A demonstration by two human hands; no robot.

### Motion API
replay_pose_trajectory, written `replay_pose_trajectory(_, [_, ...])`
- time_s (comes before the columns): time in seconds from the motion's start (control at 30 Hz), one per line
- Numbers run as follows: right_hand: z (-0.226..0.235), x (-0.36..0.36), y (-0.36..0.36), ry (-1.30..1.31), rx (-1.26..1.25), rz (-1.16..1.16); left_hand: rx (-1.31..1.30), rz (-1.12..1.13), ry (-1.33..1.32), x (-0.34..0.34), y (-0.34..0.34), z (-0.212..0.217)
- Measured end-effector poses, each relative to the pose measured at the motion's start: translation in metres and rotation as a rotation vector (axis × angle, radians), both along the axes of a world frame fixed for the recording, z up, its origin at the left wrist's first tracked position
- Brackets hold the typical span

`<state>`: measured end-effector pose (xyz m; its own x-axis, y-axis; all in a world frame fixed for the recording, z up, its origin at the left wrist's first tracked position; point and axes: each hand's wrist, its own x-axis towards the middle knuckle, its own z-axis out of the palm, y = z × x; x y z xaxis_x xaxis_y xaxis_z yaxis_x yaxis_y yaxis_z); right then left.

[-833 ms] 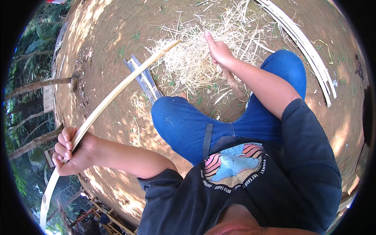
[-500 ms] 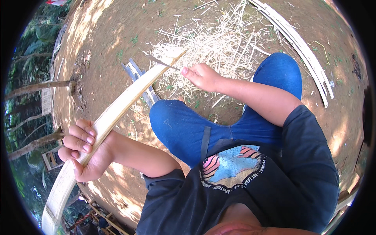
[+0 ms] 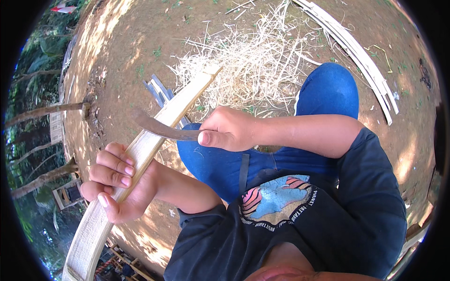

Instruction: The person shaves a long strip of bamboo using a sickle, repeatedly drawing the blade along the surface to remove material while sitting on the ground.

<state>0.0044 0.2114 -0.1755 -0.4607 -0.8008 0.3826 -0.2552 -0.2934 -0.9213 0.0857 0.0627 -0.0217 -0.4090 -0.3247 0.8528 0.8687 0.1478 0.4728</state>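
A long pale bamboo slat (image 3: 185,96) slants from the lower left up toward the pile ahead of me. My left hand (image 3: 123,185) is wrapped round its lower part, fingers over one edge and thumb on the face. In my right hand (image 3: 230,129), closed in a fist, is a curved knife (image 3: 168,131) with a dark, rusty-looking blade; its handle is hidden by the fingers. The blade lies across the slat a short way beyond my left hand, its tip pointing past the slat's left edge.
Curly pale shavings (image 3: 253,65) are heaped on the dirt in front of my knees. Several long slats (image 3: 351,44) lie at the far right. Dark, flat strips (image 3: 159,90) lie partly behind the held slat. Wooden posts (image 3: 44,112) stand at the left.
The knife has come from near the slat's far end back toward my body, now close to my left hand. My left hand and the slat have shifted slightly right.
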Motion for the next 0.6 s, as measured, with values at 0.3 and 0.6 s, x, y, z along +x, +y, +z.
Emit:
replay_pose_trajectory(0.3, [-0.075, -0.054, -0.001, -0.230, 0.492, -0.199, 0.044, -0.084, 0.019, 0.011, -0.020, 0.031])
replay_pose_trajectory(0.6, [-0.021, -0.007, -0.008, -0.103, 0.230, -0.055, 0.069, 0.014, 0.000, 0.005, -0.017, 0.024])
